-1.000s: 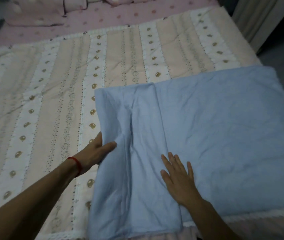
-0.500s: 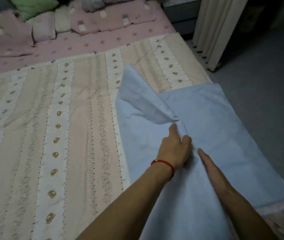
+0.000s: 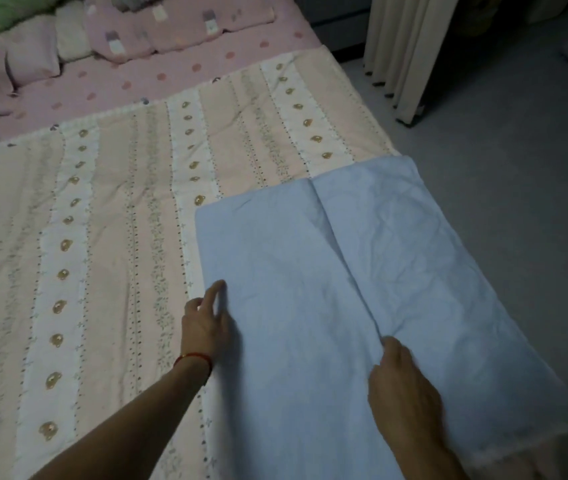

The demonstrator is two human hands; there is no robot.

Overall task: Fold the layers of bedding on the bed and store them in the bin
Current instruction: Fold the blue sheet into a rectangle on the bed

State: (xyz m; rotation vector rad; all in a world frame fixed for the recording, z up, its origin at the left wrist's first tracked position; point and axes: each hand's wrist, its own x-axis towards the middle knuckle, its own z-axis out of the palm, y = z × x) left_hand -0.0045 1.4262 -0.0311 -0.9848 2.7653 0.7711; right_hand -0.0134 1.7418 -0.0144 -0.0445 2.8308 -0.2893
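Observation:
A light blue sheet (image 3: pixel 310 271) lies folded on the near right corner of the bed, one flap laid over the other with a seam down its middle. It rests on a striped cream and pink quilt (image 3: pixel 109 237) that covers the bed. My left hand (image 3: pixel 206 323), a red string at its wrist, touches the sheet's left edge with fingers stretched out. My right hand (image 3: pixel 403 379) rests on the sheet, its fingertips at the seam of the upper flap. No bin is in view.
A pink dotted bedsheet (image 3: pixel 171 77) and several pillows (image 3: pixel 130 32) lie at the head of the bed. A pale curtain (image 3: pixel 403 53) hangs at the right. Grey floor (image 3: pixel 517 168) runs along the bed's right side.
My left hand carried the sheet's left flap over to the right, laid it flat and went back to the left edge. My right hand stayed on the sheet by the seam.

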